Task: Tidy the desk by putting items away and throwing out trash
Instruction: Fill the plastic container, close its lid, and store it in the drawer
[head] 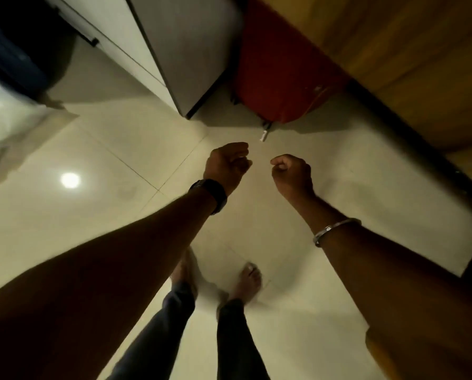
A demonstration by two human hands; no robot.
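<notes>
I look straight down at a pale tiled floor (pixel 125 220). My left hand (pixel 226 164), with a dark watch on the wrist, hangs over the floor with its fingers curled in. My right hand (pixel 291 172), with a metal bangle on the forearm, is a loose fist beside it. A gap of bare floor separates the two hands. Nothing shows inside either fist. A small white object (pixel 264 136) lies on the floor just beyond my hands. No desk is in view.
A red suitcase (pixel 278 78) stands ahead against a wooden panel (pixel 410 50) on the right. A grey cabinet (pixel 185 45) stands left of it. A dark blue object (pixel 13 58) sits at far left. My bare feet (pixel 250 278) are below.
</notes>
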